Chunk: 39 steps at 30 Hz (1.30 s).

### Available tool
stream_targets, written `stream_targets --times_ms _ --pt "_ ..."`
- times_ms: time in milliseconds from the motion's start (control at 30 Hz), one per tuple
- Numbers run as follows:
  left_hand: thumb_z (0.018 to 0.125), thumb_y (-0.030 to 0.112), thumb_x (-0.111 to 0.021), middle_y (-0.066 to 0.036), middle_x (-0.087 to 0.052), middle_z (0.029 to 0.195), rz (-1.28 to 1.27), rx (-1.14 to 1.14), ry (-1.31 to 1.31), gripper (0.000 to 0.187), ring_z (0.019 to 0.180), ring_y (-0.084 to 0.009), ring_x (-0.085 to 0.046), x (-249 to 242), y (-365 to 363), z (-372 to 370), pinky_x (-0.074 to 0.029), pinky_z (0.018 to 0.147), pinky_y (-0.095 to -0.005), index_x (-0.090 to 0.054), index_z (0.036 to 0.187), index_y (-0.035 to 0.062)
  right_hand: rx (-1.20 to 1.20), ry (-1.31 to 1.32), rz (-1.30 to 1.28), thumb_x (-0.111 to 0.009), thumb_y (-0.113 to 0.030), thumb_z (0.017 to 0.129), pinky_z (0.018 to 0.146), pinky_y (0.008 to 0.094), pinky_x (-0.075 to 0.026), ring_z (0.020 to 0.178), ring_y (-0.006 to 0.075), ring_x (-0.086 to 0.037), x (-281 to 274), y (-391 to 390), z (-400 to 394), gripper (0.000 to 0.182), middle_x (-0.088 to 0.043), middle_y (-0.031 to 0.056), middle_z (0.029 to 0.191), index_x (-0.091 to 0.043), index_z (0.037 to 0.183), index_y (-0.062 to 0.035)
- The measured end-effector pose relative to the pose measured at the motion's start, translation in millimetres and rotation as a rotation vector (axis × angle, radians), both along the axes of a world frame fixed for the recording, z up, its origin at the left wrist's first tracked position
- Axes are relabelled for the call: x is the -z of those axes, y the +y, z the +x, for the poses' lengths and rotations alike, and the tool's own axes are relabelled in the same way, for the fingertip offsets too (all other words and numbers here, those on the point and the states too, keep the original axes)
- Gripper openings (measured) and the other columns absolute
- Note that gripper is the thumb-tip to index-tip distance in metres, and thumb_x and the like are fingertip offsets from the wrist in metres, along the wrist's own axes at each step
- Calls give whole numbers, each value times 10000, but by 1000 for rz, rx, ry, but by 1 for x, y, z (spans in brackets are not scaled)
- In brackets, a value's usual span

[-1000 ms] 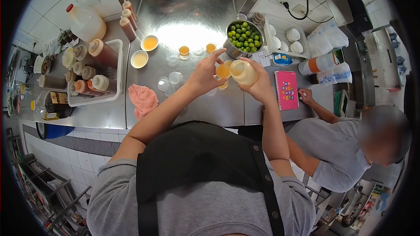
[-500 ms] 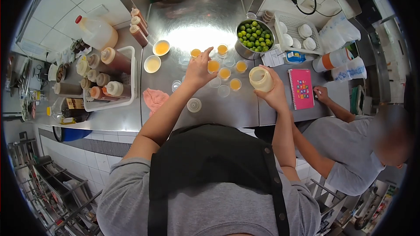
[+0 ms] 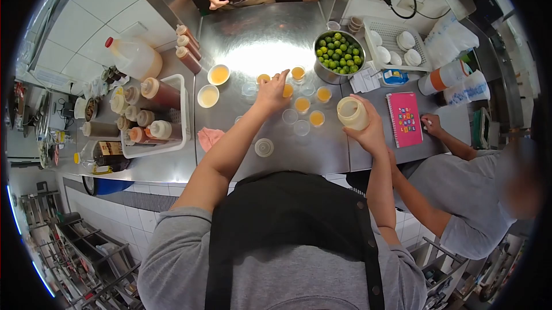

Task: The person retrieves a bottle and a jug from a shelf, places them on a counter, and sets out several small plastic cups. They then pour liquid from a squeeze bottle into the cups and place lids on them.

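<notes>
My right hand (image 3: 369, 133) is wrapped round an uncapped, pale squeeze bottle (image 3: 352, 113), tilted so its open mouth faces up toward me. My left hand (image 3: 272, 96) reaches over a group of small clear cups, its fingers stretched out. Close to its fingers are a cup of orange liquid (image 3: 263, 79) and another orange-filled cup (image 3: 288, 90), partly covered by the hand. More filled cups (image 3: 302, 104) stand to the right, with clear lids or empty cups (image 3: 290, 116) among them. A round, whitish bottle cap (image 3: 264, 147) lies nearer to me.
Two white bowls (image 3: 208, 96) of yellow liquid and a pink cloth (image 3: 210, 137) lie left. A pot of limes (image 3: 339, 54) and a pink notebook (image 3: 404, 119) are right. Sauce bottles fill a white basket (image 3: 185, 116). A co-worker's hand (image 3: 433, 124) rests by the notebook; another person stands opposite.
The view has shifted slightly. My left hand has reached a little farther forward, its fingers closer to the cups. My right hand keeps hold of the bottle.
</notes>
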<state>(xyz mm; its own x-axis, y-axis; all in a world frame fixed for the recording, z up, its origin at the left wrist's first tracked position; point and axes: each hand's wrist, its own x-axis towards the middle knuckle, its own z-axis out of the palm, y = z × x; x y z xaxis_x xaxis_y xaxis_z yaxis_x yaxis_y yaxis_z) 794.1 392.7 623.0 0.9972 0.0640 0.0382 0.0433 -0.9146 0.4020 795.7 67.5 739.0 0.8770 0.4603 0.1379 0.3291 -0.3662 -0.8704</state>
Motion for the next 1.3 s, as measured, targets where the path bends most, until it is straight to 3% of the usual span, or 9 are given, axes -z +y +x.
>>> stream_targets --times_ms 167,300,367,500,533,667,733,933,1300 --pt "803 299 -818 -140 -660 1268 6 -6 13 880 1144 -308 -662 -8 11 -12 -436 1001 -505 -401 1557 120 -3 -10 0 -834 -51 619 1057 403 -491 1197 296 -643 -2 2 3 802 -671 118 1255 -620 1390 -102" --pt "796 262 -878 -111 -691 1219 -201 3 -101 633 1113 -285 -675 -33 43 -33 -477 976 -463 -611 1345 95 0 9 -23 -834 -49 621 1061 405 -489 1206 294 -641 -1 5 2 803 -670 120 1261 -619 1393 -103" --pt "764 252 -913 -107 -697 1184 -420 -150 102 572 1071 -269 -678 -43 66 -49 -533 905 -423 -663 1247 77 -14 -10 -14 -836 -46 623 1060 401 -490 1215 288 -639 0 6 4 808 -670 119 1268 -617 1398 -107" --pt "671 288 -977 -143 -668 1120 -293 -66 -2 627 1033 -312 -668 -30 72 -100 -556 891 -412 -655 1152 44 -17 32 -25 -836 -43 624 1061 397 -489 1217 285 -641 -2 14 3 808 -671 116 1276 -619 1399 -109" --pt "642 276 -990 -116 -652 1036 -274 -85 -72 623 1012 -280 -667 -28 65 -112 -556 902 -399 -662 1119 48 -32 42 -17 -837 -42 625 1062 395 -488 1216 285 -642 -4 17 3 804 -672 115 1273 -622 1396 -109" --pt "640 244 -985 -115 -662 1033 -214 -148 -224 636 994 -283 -669 0 54 -129 -553 916 -403 -645 1140 47 -51 48 -17 -835 -38 628 1062 392 -489 1209 284 -647 -10 26 0 792 -674 113 1271 -628 1389 -107" --pt "639 205 -978 -123 -685 1028 -341 -146 -208 603 956 -275 -683 14 57 -129 -564 892 -384 -664 1125 36 -59 42 -13 -834 -37 629 1061 393 -490 1209 283 -648 -10 28 -1 791 -675 114 1272 -628 1389 -107" --pt "668 141 -955 -122 -729 1011 -510 -230 -90 529 886 -219 -717 7 63 -129 -596 820 -343 -752 1147 43 -73 19 -8 -829 -38 629 1062 396 -493 1214 287 -647 -10 24 -1 787 -674 116 1278 -627 1387 -104" --pt "736 162 -892 -156 -706 1017 -402 -162 -181 521 891 -271 -718 -22 65 -128 -591 827 -379 -745 1222 43 -70 -22 -28 -827 -64 628 1056 400 -499 1198 301 -648 -15 21 0 786 -677 114 1283 -624 1385 -122"
